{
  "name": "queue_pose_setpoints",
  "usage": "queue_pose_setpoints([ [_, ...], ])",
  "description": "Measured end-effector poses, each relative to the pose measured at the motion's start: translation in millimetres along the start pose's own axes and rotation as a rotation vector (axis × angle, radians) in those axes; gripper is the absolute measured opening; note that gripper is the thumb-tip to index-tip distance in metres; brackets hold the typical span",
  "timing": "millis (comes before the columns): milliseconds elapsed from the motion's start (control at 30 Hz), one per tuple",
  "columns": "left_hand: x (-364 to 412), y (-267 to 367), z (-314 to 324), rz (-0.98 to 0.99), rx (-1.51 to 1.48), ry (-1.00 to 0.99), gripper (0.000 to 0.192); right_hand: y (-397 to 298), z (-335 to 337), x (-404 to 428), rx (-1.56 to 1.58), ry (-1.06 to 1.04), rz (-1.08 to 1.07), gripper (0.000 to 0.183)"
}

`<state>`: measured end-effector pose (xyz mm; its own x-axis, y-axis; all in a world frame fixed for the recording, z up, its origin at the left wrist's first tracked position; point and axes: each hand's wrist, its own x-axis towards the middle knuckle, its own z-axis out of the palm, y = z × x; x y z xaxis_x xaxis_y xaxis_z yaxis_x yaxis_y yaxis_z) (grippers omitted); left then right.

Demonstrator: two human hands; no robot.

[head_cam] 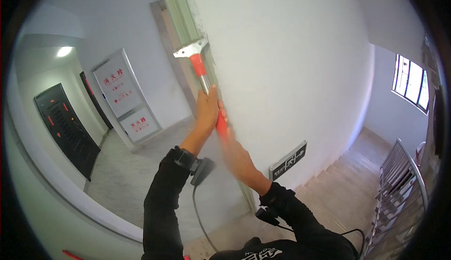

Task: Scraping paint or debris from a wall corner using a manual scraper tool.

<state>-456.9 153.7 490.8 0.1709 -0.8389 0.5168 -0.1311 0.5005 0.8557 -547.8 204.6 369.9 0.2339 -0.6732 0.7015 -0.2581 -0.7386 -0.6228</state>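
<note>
A long-handled scraper (198, 64) with a wide metal head and red grips is held up in both hands. Its head lies against the pale green metal door frame (181, 17), beside the rough edge of the white wall (282, 66). My left hand (208, 107) is closed around the metal shaft in the middle. Lower down, my right hand (239, 158) grips the red handle end and is blurred. Both wrists carry strapped black devices with cables.
An exit sign (289, 161) is mounted low on the wall. Stairs (334, 189) with a metal railing (405, 154) descend at the right. Leftwards are a fire hydrant cabinet (123, 91) and a dark door (67, 129). A cable (199, 214) hangs from the left wrist.
</note>
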Motion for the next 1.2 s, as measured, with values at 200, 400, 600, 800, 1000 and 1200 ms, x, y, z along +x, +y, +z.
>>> queue_pose_setpoints([
  [200, -1.2, 22.4, 1.5, -0.010, -0.003, 0.034, 0.029, -27.3, -17.5, 12.5, 0.142, -0.136, 0.153, 0.054],
  [400, -4.0, 7.1, 2.2, -0.020, -0.016, -0.012, 0.033, -4.5, -2.1, -3.3, -0.174, 0.061, -0.110, 0.056],
  [600, 6.0, 19.4, -1.0, 0.035, -0.003, -0.006, 0.039, -11.3, -9.0, 15.1, 0.072, -0.012, -0.112, 0.059],
  [800, 5.9, 8.3, -4.9, 0.097, 0.046, 0.001, 0.034, -3.9, 0.6, 10.1, -0.045, 0.008, -0.140, 0.057],
  [1000, 9.2, 6.0, 4.3, 0.041, 0.056, 0.001, 0.032, 0.3, -4.1, 7.2, -0.033, 0.202, -0.388, 0.059],
  [1200, 3.6, 25.1, 5.1, 0.043, -0.051, 0.010, 0.031, -44.6, -36.9, 10.0, 0.147, -0.207, 0.154, 0.058],
])
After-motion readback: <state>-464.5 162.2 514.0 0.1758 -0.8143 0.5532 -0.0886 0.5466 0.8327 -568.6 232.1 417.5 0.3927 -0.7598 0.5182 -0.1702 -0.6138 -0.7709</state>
